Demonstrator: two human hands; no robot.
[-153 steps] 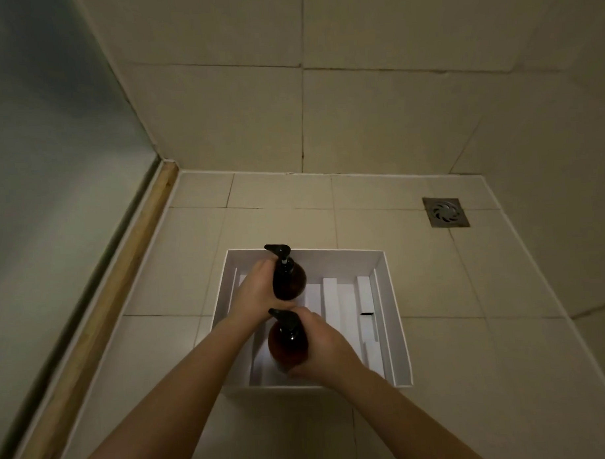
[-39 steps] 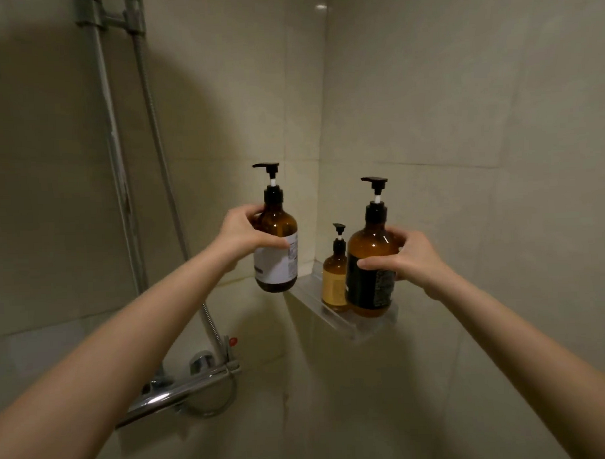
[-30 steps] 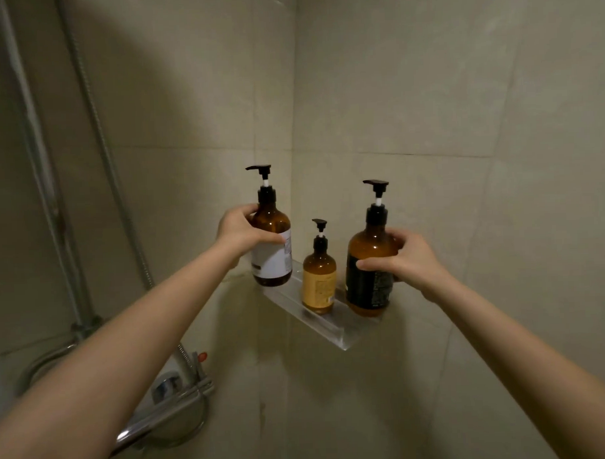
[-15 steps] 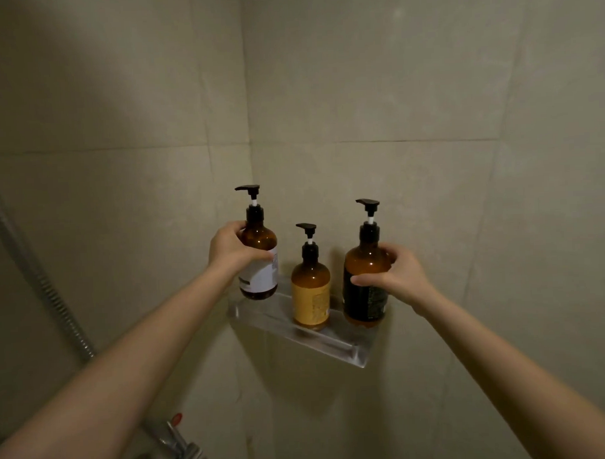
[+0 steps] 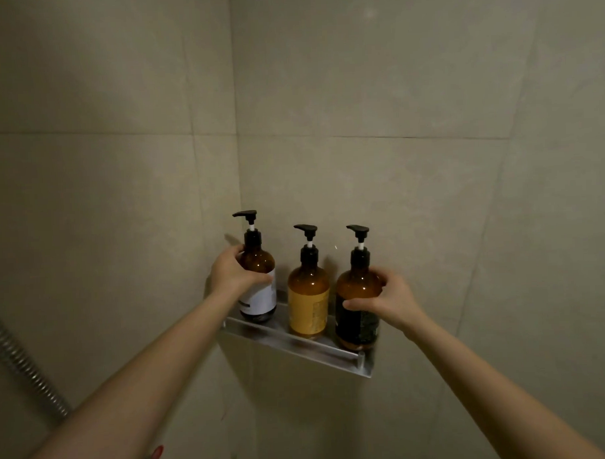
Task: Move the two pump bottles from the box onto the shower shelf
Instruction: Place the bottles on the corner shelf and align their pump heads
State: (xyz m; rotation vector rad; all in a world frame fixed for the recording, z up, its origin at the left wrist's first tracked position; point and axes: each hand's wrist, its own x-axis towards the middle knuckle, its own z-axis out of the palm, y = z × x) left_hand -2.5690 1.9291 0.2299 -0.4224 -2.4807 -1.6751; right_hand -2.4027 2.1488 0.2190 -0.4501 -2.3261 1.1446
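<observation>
Hands (image 5: 232, 274) grip outer bottles (image 5: 258, 285) flanking yellow-labelled bottle (image 5: 308, 297) on shelf (image 5: 298, 342)

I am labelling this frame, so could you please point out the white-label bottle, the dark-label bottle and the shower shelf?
white-label bottle (image 5: 262, 296): head view, on its white label.
dark-label bottle (image 5: 357, 325): head view, on its dark label.
shower shelf (image 5: 298, 342): head view, on its front rail.
</observation>
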